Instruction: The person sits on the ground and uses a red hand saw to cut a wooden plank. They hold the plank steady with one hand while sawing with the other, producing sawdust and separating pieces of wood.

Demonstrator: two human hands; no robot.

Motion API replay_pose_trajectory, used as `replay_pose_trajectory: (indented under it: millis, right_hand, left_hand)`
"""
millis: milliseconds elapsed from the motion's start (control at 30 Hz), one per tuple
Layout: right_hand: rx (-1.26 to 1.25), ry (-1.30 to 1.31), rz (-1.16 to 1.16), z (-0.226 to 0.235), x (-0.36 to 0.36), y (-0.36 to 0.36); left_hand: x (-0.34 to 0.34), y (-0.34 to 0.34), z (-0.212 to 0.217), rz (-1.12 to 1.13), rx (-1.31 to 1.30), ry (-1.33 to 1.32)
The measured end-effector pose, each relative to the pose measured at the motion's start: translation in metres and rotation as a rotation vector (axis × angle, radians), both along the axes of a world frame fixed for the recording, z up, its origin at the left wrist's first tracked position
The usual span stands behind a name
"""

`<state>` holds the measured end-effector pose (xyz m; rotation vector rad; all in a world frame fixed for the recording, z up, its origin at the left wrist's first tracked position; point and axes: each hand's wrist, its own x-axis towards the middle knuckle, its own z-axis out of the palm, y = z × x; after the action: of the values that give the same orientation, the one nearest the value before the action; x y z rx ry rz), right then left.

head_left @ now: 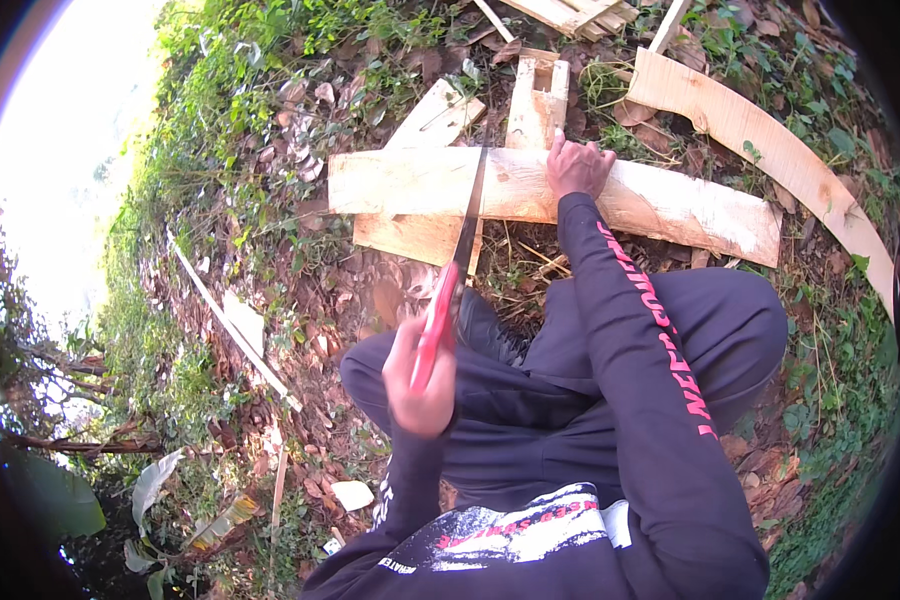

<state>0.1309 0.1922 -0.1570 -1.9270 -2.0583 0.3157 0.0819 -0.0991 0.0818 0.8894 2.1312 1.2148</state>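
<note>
My left hand (pixel 420 378) is closed around the red handle (pixel 436 325) of a hand saw. The saw's dark blade (pixel 471 215) reaches away from me and lies across a pale wooden board (pixel 410 182), left of its middle. Whether the teeth have cut into the wood is too small to tell. On the same board, right of the blade, my right hand (pixel 580 168) presses down with its fingers curled at the far edge. The board lies crosswise before my folded legs, on top of other wood pieces.
Under the board are a flat plank (pixel 418 238) and a notched block (pixel 537 105). A long curved plank (pixel 770 140) lies at the right, with more planks (pixel 570 14) at the far edge. A thin strip (pixel 232 322) rests on leafy ground at the left. My shoe (pixel 487 328) is close below the blade.
</note>
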Motion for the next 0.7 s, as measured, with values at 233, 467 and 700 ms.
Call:
replay_pose_trajectory:
  millis: [233,467,700]
  right_hand:
    - [-0.024,-0.03,-0.016,0.0,0.002,0.0]
    - [0.016,-0.078,0.036,-0.003,-0.037,-0.032]
    - [-0.012,-0.21,0.02,-0.009,-0.03,-0.042]
  left_hand:
    - [-0.008,0.021,-0.029,-0.082,0.0,0.111]
    - [-0.062,0.008,-0.024,-0.04,0.105,0.159]
    - [-0.042,-0.085,0.002,-0.027,0.059,0.102]
